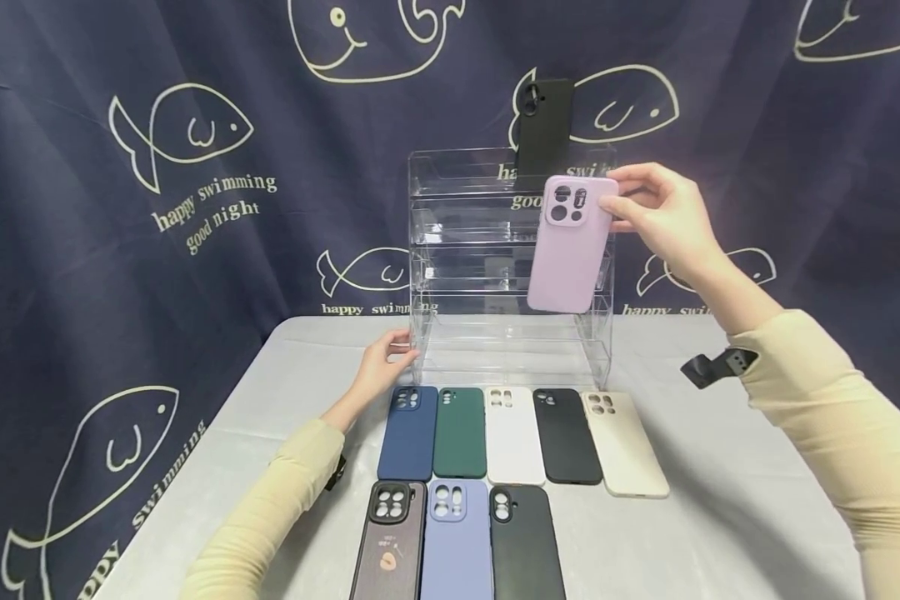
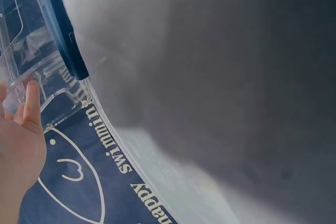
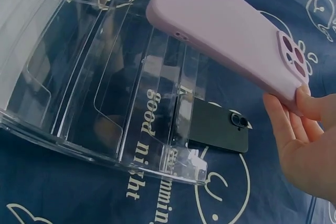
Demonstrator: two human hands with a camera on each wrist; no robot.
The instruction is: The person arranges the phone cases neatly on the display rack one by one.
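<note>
My right hand (image 1: 663, 212) pinches a light purple phone case (image 1: 570, 258) by its upper right edge, thumb on the back face. The case hangs upright, slightly tilted, in front of a clear tiered display rack (image 1: 510, 367). In the right wrist view, the purple case (image 3: 226, 30) is above the rack's tiers, its camera cutouts near the fingers. A black phone case (image 1: 546, 125) stands in the top tier behind it. Low on the rack's left side, my left hand (image 1: 381, 367) holds the side panel between thumb and fingers; the left wrist view shows this hand (image 2: 21, 145) only partly.
In front of the rack lie a blue case (image 1: 408, 437), a green case (image 1: 461, 437), a white case (image 1: 513, 437), a black case (image 1: 567, 442) and a cream case (image 1: 626, 450). Nearer lie a patterned case (image 1: 390, 550), a periwinkle case (image 1: 456, 554) and a dark case (image 1: 527, 542).
</note>
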